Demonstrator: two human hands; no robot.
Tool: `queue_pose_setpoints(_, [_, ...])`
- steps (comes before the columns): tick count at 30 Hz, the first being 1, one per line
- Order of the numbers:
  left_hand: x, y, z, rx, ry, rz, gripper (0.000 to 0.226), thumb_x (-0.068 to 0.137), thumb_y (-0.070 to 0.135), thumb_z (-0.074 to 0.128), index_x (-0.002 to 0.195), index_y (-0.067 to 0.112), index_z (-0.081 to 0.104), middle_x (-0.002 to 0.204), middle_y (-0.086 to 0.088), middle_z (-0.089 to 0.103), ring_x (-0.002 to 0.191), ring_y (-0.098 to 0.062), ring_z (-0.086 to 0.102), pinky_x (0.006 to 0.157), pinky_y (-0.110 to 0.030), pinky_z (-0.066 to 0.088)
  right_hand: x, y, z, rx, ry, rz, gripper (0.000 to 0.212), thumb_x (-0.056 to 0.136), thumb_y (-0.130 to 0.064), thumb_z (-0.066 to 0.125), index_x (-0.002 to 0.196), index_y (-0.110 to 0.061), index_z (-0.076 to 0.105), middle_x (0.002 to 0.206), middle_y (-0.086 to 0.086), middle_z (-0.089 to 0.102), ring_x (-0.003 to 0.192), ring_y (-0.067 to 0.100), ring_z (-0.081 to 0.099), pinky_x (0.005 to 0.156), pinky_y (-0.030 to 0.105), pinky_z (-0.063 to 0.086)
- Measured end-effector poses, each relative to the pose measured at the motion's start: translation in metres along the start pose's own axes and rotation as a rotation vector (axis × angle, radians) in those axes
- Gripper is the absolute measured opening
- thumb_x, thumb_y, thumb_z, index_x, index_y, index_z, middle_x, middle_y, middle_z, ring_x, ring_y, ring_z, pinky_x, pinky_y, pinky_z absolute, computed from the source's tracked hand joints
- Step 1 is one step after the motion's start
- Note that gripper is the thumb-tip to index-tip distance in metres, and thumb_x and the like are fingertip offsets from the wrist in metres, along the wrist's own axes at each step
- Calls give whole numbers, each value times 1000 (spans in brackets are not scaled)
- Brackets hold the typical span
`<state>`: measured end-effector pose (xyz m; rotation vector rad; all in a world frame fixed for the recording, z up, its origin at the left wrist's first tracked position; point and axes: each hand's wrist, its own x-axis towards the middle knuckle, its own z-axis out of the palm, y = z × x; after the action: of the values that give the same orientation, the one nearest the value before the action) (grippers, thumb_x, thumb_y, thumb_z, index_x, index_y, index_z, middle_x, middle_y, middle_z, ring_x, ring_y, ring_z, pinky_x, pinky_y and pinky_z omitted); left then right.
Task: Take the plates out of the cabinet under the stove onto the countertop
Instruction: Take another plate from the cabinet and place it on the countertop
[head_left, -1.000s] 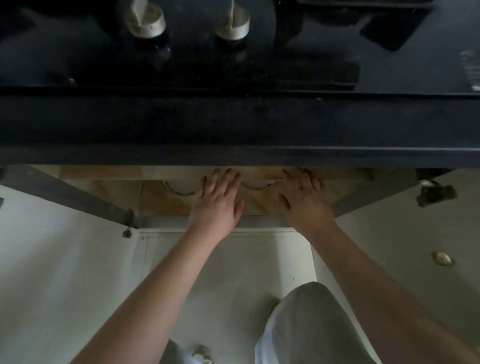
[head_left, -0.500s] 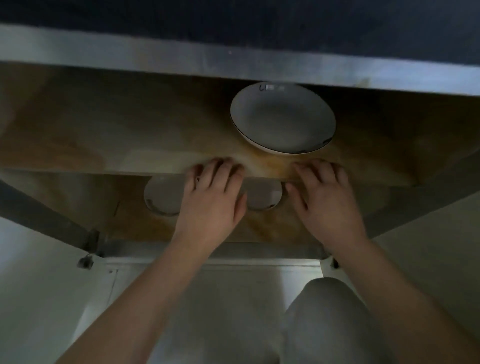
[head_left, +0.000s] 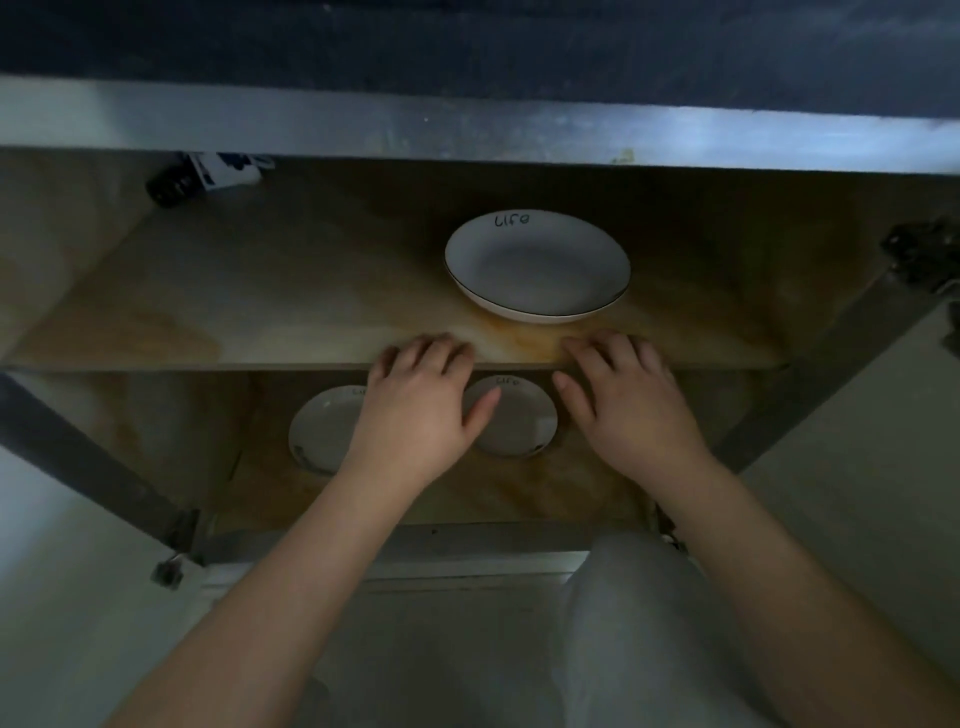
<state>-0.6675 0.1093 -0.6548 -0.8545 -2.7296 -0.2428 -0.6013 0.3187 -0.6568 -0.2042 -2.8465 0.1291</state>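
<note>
Both hands empty, fingers loosely spread: left hand and right hand hover at the upper shelf edge. Large plate sits just beyond. Below, the left small plate and right small plate are half hidden behind them; far-left dark object unclear.

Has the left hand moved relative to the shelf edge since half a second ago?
No. The left hand remains with its fingertips on the front edge of the upper shelf, as before; only the camera has shifted.
</note>
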Motion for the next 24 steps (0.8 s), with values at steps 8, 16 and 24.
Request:
queue_pose_setpoints(8, [-2, -2, 2, 18, 20, 12, 59, 95, 55, 33, 135, 17, 55, 137, -7, 58, 127, -29, 51, 106, -55, 38, -3, 4, 2, -17, 14, -28, 51, 98, -49, 35, 143, -24, 43, 140, 6, 46, 126, 28, 40, 103, 44, 38])
queue_pose_setpoints(16, [6, -6, -4, -14, -35, 15, 55, 99, 55, 32, 141, 25, 52, 146, 1, 51, 133, -21, 47, 109, -43, 39, 25, 17, -3, 632, 124, 364, 48, 97, -39, 50, 141, -22, 43, 143, 8, 40, 126, 23, 46, 92, 28, 36])
queue_pose_setpoints(24, [30, -28, -22, -351, -13, -154, 43, 103, 45, 28, 127, 26, 58, 96, 7, 66, 77, -5, 58, 61, -26, 44, 81, 34, -18, 718, 65, 516, 31, 98, -34, 51, 123, -17, 59, 92, -3, 66, 80, 11, 66, 70, 31, 55])
